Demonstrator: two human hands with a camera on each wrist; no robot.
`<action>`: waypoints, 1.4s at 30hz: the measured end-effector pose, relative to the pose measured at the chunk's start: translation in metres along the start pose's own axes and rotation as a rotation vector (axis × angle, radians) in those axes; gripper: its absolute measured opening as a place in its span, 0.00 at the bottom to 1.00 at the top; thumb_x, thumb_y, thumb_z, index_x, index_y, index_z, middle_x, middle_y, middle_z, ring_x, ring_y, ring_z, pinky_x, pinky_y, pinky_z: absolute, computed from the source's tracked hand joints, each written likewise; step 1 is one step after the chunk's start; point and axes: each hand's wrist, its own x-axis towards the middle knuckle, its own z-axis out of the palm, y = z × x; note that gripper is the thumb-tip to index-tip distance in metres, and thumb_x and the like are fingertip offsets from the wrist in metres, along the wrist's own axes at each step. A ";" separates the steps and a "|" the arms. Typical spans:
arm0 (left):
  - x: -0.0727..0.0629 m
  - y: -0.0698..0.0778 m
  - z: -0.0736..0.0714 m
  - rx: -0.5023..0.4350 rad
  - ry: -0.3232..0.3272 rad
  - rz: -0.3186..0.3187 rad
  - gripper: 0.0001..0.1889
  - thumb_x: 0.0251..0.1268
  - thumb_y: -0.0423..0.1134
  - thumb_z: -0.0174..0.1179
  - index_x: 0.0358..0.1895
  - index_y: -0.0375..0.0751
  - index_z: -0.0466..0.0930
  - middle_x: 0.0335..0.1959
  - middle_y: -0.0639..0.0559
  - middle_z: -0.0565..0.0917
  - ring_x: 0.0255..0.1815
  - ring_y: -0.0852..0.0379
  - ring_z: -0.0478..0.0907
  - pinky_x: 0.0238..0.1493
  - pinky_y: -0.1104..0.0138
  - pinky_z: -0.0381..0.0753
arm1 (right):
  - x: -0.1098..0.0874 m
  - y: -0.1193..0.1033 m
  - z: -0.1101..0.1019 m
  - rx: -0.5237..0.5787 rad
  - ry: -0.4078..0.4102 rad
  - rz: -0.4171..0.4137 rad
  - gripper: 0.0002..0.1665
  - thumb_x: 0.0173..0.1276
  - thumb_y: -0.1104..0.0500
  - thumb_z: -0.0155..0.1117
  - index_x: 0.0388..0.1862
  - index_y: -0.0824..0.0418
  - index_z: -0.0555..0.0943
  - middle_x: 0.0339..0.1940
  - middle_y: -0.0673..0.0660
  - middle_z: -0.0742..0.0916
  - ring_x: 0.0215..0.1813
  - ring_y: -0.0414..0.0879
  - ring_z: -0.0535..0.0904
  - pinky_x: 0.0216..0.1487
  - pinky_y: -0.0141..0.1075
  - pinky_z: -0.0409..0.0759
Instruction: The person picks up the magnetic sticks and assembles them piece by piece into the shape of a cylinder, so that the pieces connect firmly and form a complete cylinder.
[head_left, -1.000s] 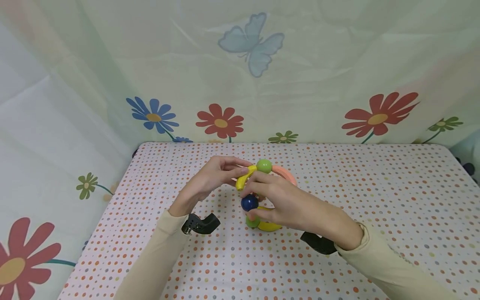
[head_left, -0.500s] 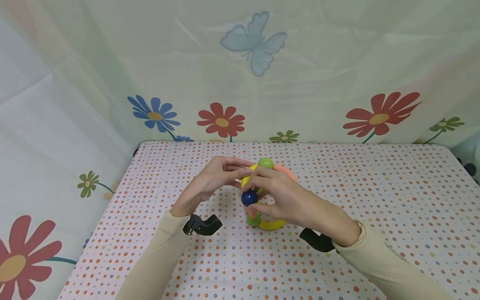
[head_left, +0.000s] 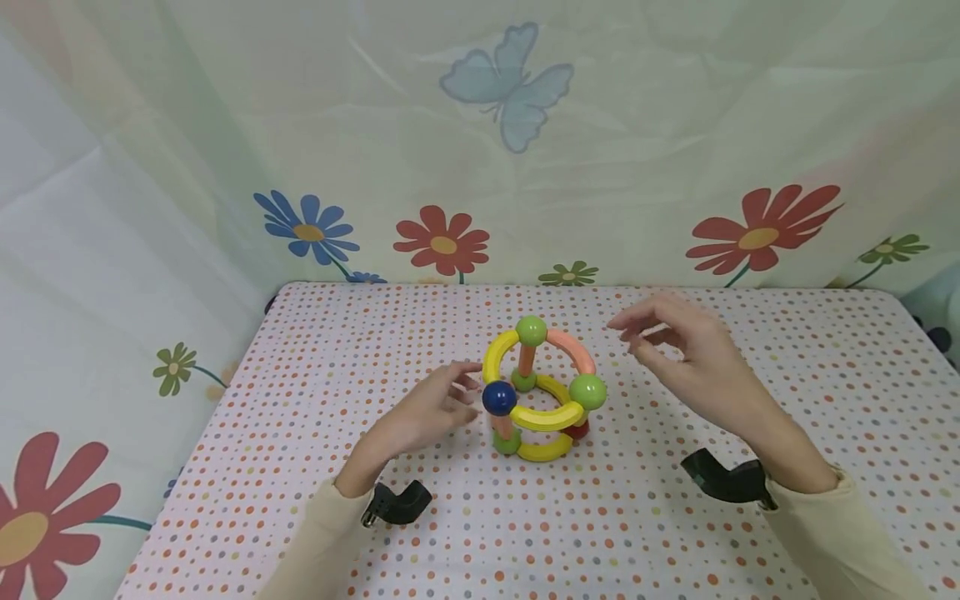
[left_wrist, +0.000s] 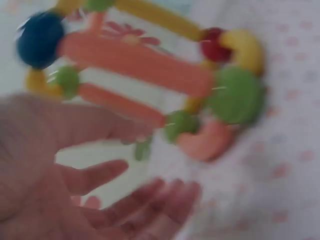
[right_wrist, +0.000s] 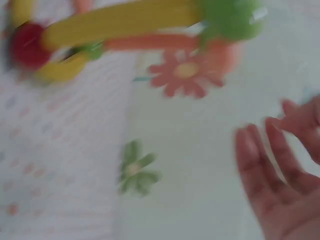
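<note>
A ball-and-rod building toy (head_left: 551, 417) stands on the table in the head view, with an upper ring joined by upright rods to a lower ring. Its upper ring has a navy ball (head_left: 499, 398), a green ball (head_left: 531, 331) at the back and another green ball (head_left: 588, 391) at the right, linked by yellow and coral curved rods. A red ball (head_left: 577, 429) shows low at the right. My left hand (head_left: 427, 410) is just left of the toy with loosely bent fingers, holding nothing. My right hand (head_left: 693, 354) hovers to its right, fingers relaxed, also holding nothing. Both wrist views are blurred.
The table (head_left: 420, 542) wears a dotted cover. Behind it hangs a pale curtain (head_left: 630, 125) printed with flowers and a butterfly. Black wrist cameras (head_left: 401, 502) sit under both wrists.
Both hands have let go of the toy. My right hand has swung away to the right, and my left hand has drawn back slightly toward me. The toy stands by itself, now in full view.
</note>
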 end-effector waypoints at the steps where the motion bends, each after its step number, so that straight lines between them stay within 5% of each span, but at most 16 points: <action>1: -0.002 -0.003 0.006 0.040 -0.013 -0.009 0.34 0.71 0.34 0.67 0.77 0.34 0.65 0.60 0.40 0.76 0.55 0.46 0.78 0.51 0.58 0.83 | -0.004 0.010 0.003 0.005 -0.065 0.040 0.18 0.66 0.79 0.66 0.52 0.65 0.84 0.50 0.59 0.85 0.48 0.46 0.81 0.50 0.28 0.83; 5: -0.007 -0.011 0.033 0.092 -0.027 0.037 0.27 0.67 0.43 0.73 0.65 0.40 0.75 0.59 0.42 0.69 0.51 0.50 0.72 0.46 0.62 0.78 | -0.018 0.040 0.032 0.075 -0.348 0.158 0.20 0.66 0.71 0.72 0.56 0.67 0.81 0.52 0.61 0.83 0.49 0.52 0.83 0.47 0.42 0.86; 8: -0.007 -0.012 0.049 0.127 0.017 0.108 0.12 0.69 0.42 0.71 0.44 0.42 0.79 0.60 0.42 0.67 0.58 0.50 0.68 0.53 0.61 0.76 | -0.023 0.047 0.054 0.199 -0.415 0.182 0.24 0.67 0.67 0.75 0.59 0.70 0.77 0.51 0.60 0.84 0.46 0.49 0.83 0.46 0.41 0.87; 11: -0.006 -0.011 0.055 0.168 0.062 0.137 0.11 0.70 0.38 0.70 0.48 0.39 0.80 0.61 0.40 0.66 0.62 0.49 0.65 0.58 0.59 0.73 | -0.025 0.045 0.066 0.266 -0.399 0.184 0.28 0.66 0.66 0.76 0.60 0.72 0.74 0.49 0.59 0.85 0.43 0.45 0.84 0.43 0.37 0.86; 16: -0.006 -0.011 0.051 0.182 0.119 0.141 0.32 0.68 0.32 0.70 0.74 0.40 0.70 0.55 0.41 0.68 0.51 0.51 0.67 0.49 0.60 0.75 | -0.027 0.036 0.077 0.280 -0.374 0.219 0.24 0.66 0.68 0.75 0.56 0.70 0.74 0.45 0.57 0.84 0.41 0.44 0.82 0.41 0.35 0.85; 28: -0.008 -0.010 0.050 0.260 0.200 0.201 0.21 0.72 0.32 0.65 0.64 0.32 0.76 0.50 0.42 0.73 0.47 0.51 0.69 0.43 0.62 0.76 | -0.036 0.029 0.087 0.217 -0.282 0.202 0.24 0.71 0.65 0.72 0.62 0.69 0.76 0.45 0.55 0.83 0.41 0.43 0.84 0.42 0.33 0.87; 36: -0.009 -0.009 0.048 0.252 0.179 0.206 0.24 0.70 0.30 0.65 0.68 0.31 0.75 0.50 0.42 0.75 0.49 0.49 0.70 0.47 0.58 0.76 | -0.036 0.028 0.087 0.239 -0.290 0.211 0.23 0.72 0.67 0.70 0.63 0.69 0.76 0.47 0.57 0.83 0.43 0.44 0.84 0.44 0.34 0.87; 42: -0.011 -0.011 0.042 0.186 0.133 0.196 0.28 0.71 0.35 0.68 0.71 0.35 0.74 0.53 0.42 0.73 0.46 0.52 0.71 0.43 0.65 0.79 | -0.038 0.032 0.074 0.222 -0.327 0.200 0.24 0.71 0.62 0.73 0.62 0.64 0.77 0.50 0.55 0.83 0.47 0.46 0.83 0.46 0.38 0.86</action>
